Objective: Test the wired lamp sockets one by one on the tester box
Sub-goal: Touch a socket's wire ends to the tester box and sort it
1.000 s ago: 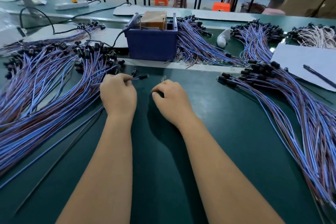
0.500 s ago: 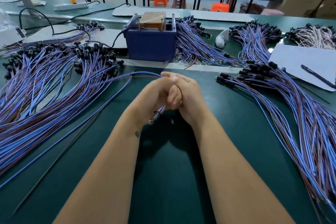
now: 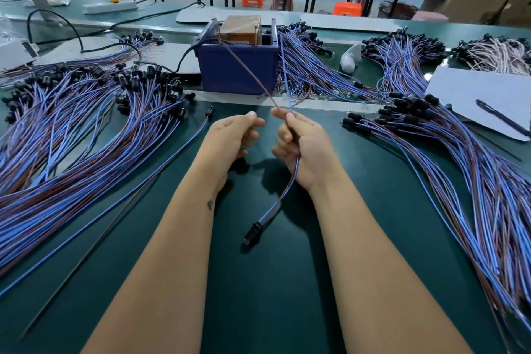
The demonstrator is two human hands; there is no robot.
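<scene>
R hand (image 3: pixel 301 144): fingers curled round wire pair (image 3: pixel 291 181), held above desk (image 3: pixel 258 296).
L hand (image 3: pixel 230 138): fingers curled, thumb to forefinger; can't tell if it pinches anything.
Socket (image 3: pixel 253 234): black, hangs at wire's low end, btwn forearms.
Wire ends: brown + blue run up to tester box (image 3: pixel 238 69).
Piles: wired sockets L (image 3: pixel 71 123) & R (image 3: pixel 459 152).
</scene>
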